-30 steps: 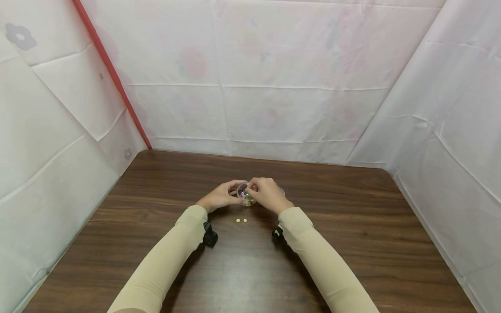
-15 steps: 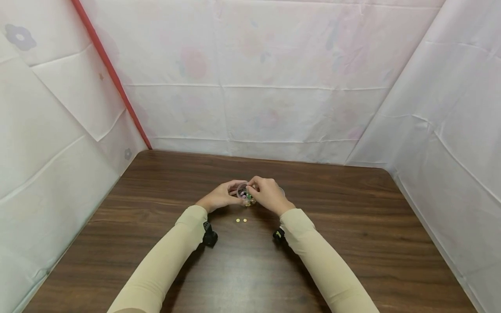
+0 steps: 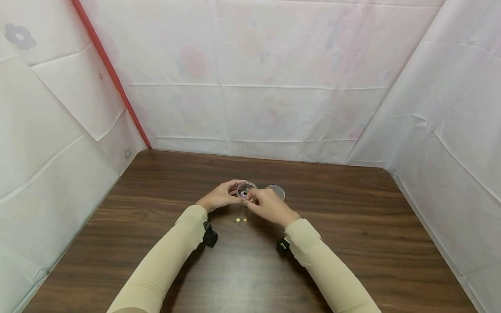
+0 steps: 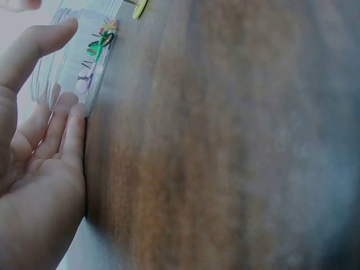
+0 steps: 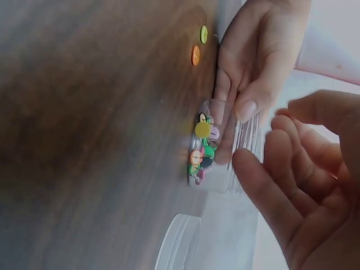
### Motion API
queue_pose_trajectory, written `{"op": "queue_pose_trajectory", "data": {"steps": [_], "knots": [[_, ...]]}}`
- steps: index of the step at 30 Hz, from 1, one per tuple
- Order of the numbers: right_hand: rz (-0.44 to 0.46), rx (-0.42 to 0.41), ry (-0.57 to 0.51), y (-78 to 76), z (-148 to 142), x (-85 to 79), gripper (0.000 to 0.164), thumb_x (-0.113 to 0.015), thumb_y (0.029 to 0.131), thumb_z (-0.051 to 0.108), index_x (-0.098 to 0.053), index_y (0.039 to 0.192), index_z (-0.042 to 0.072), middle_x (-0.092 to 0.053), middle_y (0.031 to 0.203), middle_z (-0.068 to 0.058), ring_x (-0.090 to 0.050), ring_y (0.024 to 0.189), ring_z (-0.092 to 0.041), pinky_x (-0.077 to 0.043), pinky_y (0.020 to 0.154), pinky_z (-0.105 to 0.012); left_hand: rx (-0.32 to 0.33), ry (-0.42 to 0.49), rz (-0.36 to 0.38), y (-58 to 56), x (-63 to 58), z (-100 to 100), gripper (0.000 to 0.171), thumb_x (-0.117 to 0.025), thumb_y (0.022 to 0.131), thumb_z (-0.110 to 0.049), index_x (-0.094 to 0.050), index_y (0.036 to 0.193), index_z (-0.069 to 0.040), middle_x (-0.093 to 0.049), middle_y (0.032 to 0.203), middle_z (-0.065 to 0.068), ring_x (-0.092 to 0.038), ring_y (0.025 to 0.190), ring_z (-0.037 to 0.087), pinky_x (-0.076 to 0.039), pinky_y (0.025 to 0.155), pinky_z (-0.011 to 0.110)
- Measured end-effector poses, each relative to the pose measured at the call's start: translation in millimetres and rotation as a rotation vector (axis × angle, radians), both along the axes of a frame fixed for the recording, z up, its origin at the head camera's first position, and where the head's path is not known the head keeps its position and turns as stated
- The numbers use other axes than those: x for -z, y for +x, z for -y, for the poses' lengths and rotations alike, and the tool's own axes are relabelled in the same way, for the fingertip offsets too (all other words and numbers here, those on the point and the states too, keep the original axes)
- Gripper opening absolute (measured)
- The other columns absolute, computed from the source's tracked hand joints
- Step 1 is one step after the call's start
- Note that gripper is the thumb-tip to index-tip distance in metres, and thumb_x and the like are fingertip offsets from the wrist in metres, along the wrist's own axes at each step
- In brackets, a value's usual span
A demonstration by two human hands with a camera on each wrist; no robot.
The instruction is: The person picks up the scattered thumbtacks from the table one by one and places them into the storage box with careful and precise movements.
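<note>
A small clear plastic jar [image 3: 243, 189] stands uncapped on the table, with several colourful thumbtacks [image 5: 203, 152] in its bottom. My left hand [image 3: 221, 195] grips its side between thumb and fingers. At the near side of the rim, the thumb and forefinger of my right hand [image 3: 270, 206] are pinched together. A tiny orange sliver [image 5: 283, 111] shows between those fingertips, apparently a thumbtack mostly hidden by them. Two loose tacks, one yellow-green [image 5: 203, 34] and one orange [image 5: 196, 55], lie side by side in front of the jar.
The jar's clear round lid [image 3: 276, 191] lies just right of the jar. Brown wood-grain table [image 3: 242, 269] surrounds everything, with pale patterned cloth [image 3: 250, 113] hanging behind and at both sides. Black wrist cameras [image 3: 210, 237] hang under the sleeves.
My right hand has come out of the jar's mouth and shifted toward me and slightly down, uncovering the lid. The left hand, the jar and the two loose tacks have stayed put.
</note>
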State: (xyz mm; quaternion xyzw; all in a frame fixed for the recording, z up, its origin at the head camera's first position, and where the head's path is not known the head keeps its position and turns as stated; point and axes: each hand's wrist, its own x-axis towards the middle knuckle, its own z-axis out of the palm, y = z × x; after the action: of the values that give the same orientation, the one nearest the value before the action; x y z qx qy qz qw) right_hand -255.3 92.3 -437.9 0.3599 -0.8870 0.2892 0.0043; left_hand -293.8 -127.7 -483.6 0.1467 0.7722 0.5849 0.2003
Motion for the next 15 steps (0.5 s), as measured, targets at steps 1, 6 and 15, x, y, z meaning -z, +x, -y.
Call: {"op": "queue_pose_trajectory", "data": {"steps": [1, 6, 15], "knots": [[0.008, -0.022, 0.012, 1.4, 0, 0.5, 0.006, -0.067, 0.098, 0.017, -0.069, 0.095, 0.012, -0.062, 0.072, 0.009, -0.051, 0.058, -0.001, -0.046, 0.053, -0.02, 0.002, 0.004, -0.004, -0.3, 0.5, 0, 0.078, -0.081, 0.087, -0.014, -0.042, 0.154, -0.016, -0.043, 0.151, 0.011, -0.033, 0.144, 0.033, -0.037, 0.114, 0.045], [0.05, -0.124, 0.076, 5.8, 1, 5.2, 0.004, -0.069, 0.095, 0.011, -0.07, 0.092, 0.01, -0.065, 0.076, 0.008, -0.056, 0.065, -0.001, -0.05, 0.061, -0.021, 0.001, 0.016, -0.011, -2.3, 3.1, 1, 0.076, -0.081, 0.087, -0.011, -0.043, 0.153, -0.015, -0.046, 0.149, 0.012, -0.033, 0.144, 0.034, -0.036, 0.115, 0.045], [0.067, -0.137, 0.156, 10.6, 5, 14.6, 0.005, -0.075, 0.09, 0.012, -0.07, 0.092, 0.011, -0.06, 0.071, 0.009, -0.056, 0.065, -0.003, -0.05, 0.062, -0.021, 0.0, 0.007, -0.018, -0.7, 0.8, -1, 0.076, -0.081, 0.086, -0.011, -0.043, 0.153, -0.015, -0.047, 0.149, 0.011, -0.034, 0.144, 0.034, -0.036, 0.115, 0.045]]}}
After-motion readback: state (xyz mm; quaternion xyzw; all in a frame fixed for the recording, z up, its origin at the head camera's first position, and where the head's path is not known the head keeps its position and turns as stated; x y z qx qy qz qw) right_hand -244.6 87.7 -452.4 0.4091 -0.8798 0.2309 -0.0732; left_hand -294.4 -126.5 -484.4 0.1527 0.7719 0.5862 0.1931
